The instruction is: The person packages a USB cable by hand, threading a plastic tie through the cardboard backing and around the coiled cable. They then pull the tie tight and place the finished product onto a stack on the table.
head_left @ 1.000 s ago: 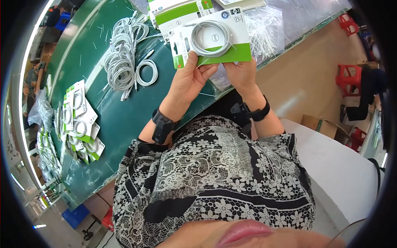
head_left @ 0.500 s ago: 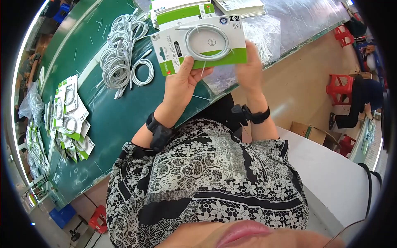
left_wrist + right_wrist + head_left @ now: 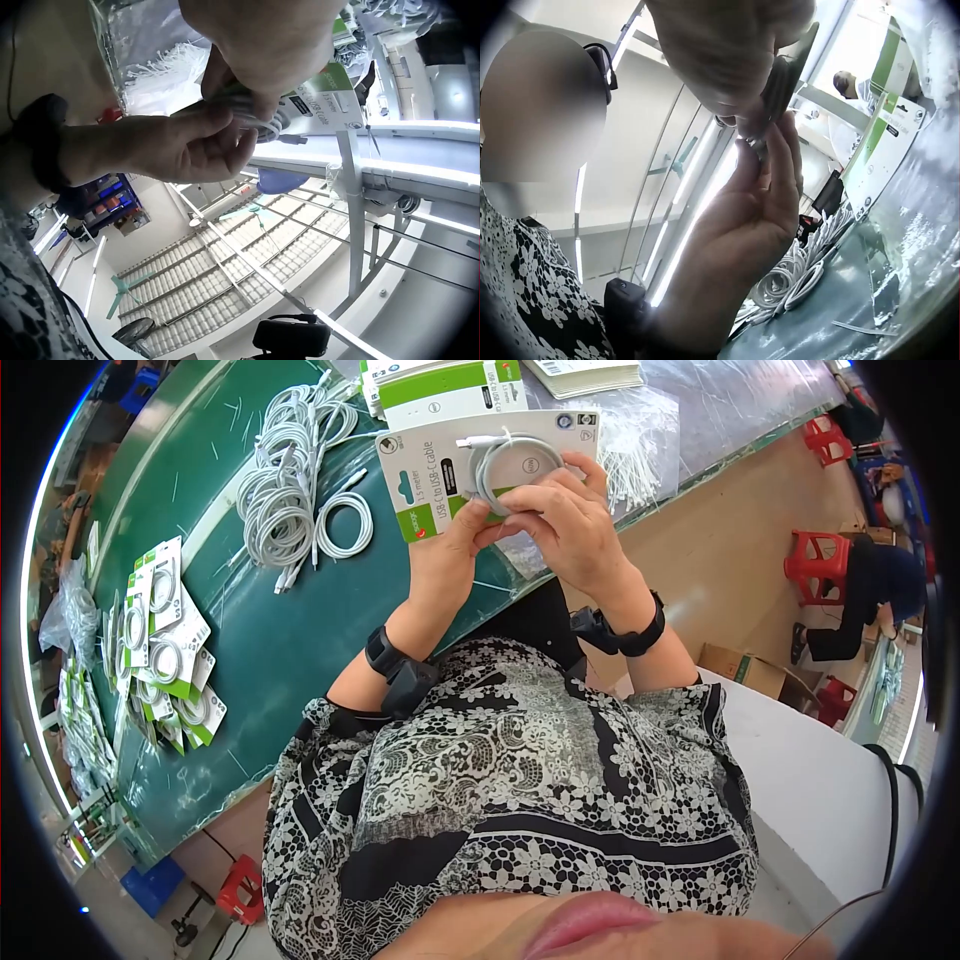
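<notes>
My left hand (image 3: 443, 565) pinches the lower edge of a white and green cable card (image 3: 420, 472), thumb in front and fingers behind. A coiled white USB-C cable (image 3: 487, 460) lies against the card's face, tied with thin white ties. My right hand (image 3: 580, 532) is curled at the coil's lower side, thumb and index finger pinching where a cable tie's tail stuck out earlier; the fingers hide that tie. In the left wrist view, the right hand (image 3: 187, 146) has its fingers curled beside the coil. The right wrist view shows the left hand (image 3: 742, 217) gripping the card's edge.
Loose coiled cables (image 3: 280, 510) lie on the green table (image 3: 270, 660), with finished-looking carded cables (image 3: 165, 650) heaped at left. Behind the held card are a stack of cards (image 3: 450, 390), white cable ties (image 3: 625, 460) on plastic and another card stack (image 3: 585, 375).
The right hand left the card's right lower edge, moved off it, then came in over the coil with fingers curled. The card shifted slightly left and down, held by the left hand throughout.
</notes>
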Demonstrator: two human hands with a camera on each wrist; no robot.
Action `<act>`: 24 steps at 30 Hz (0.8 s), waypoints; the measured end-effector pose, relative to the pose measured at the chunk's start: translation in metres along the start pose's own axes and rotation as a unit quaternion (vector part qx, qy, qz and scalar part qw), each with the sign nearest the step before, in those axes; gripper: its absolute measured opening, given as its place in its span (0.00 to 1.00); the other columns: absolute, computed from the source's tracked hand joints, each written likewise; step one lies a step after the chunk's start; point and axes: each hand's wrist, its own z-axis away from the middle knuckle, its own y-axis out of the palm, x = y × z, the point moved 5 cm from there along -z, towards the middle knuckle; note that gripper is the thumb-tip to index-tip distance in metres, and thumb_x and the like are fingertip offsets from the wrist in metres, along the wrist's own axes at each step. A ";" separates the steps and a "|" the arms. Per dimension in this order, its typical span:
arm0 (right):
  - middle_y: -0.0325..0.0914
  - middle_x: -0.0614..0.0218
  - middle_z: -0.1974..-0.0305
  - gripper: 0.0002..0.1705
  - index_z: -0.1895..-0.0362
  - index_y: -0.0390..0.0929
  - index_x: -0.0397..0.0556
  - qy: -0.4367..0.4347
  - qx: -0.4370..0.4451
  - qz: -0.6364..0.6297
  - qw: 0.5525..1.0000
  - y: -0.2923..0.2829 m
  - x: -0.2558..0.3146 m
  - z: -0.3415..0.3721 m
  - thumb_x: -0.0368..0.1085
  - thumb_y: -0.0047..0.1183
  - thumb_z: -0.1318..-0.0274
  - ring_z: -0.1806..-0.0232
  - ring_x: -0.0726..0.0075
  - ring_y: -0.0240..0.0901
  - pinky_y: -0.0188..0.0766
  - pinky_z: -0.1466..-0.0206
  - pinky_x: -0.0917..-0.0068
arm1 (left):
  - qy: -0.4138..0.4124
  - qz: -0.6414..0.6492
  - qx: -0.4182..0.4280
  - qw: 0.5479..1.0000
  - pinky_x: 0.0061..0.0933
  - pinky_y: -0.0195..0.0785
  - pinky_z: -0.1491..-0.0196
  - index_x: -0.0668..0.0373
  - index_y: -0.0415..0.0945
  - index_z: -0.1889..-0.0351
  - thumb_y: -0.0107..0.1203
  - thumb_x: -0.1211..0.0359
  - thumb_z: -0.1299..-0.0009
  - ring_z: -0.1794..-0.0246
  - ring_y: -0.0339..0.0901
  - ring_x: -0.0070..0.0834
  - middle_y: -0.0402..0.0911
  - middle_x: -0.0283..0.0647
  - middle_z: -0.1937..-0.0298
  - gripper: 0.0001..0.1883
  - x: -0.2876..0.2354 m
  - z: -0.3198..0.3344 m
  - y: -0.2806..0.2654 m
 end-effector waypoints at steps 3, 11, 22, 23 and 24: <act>0.75 0.80 0.65 0.17 0.60 0.77 0.60 0.017 -0.056 -0.031 0.998 -0.005 0.001 0.003 0.32 0.61 0.59 0.59 0.73 0.70 0.52 0.37 0.63 | -0.030 0.020 -0.009 0.999 0.33 0.80 0.56 0.66 0.67 0.45 0.50 0.71 0.28 0.55 0.80 0.34 0.77 0.44 0.51 0.16 0.001 0.000 -0.001; 0.70 0.82 0.61 0.18 0.65 0.81 0.66 -0.109 -0.087 0.195 0.971 -0.015 0.021 0.007 0.33 0.65 0.67 0.54 0.73 0.60 0.54 0.38 0.63 | -0.004 0.065 -0.002 0.998 0.33 0.78 0.54 0.65 0.67 0.44 0.51 0.69 0.27 0.55 0.79 0.33 0.77 0.42 0.51 0.16 -0.003 -0.001 0.008; 0.72 0.79 0.54 0.16 0.67 0.83 0.59 -0.040 -0.189 0.122 0.974 -0.008 0.014 0.020 0.30 0.61 0.69 0.51 0.65 0.62 0.59 0.46 0.68 | 0.403 -0.363 0.139 0.829 0.24 0.75 0.55 0.65 0.81 0.58 0.61 0.76 0.43 0.56 0.80 0.34 0.81 0.44 0.58 0.13 -0.063 0.014 0.043; 0.72 0.76 0.54 0.17 0.67 0.83 0.57 -0.022 -0.204 0.120 0.971 -0.008 0.014 0.019 0.29 0.62 0.69 0.51 0.63 0.62 0.60 0.47 0.68 | 0.406 -0.360 0.141 0.828 0.24 0.75 0.55 0.65 0.81 0.58 0.61 0.76 0.43 0.56 0.80 0.34 0.81 0.44 0.58 0.13 -0.066 0.013 0.045; 0.72 0.76 0.54 0.17 0.67 0.83 0.57 -0.023 -0.205 0.123 0.971 -0.008 0.016 0.018 0.29 0.62 0.69 0.51 0.63 0.62 0.60 0.47 0.68 | 0.420 -0.371 0.150 0.815 0.24 0.75 0.55 0.64 0.81 0.57 0.61 0.76 0.44 0.56 0.81 0.34 0.81 0.45 0.57 0.15 -0.069 0.014 0.047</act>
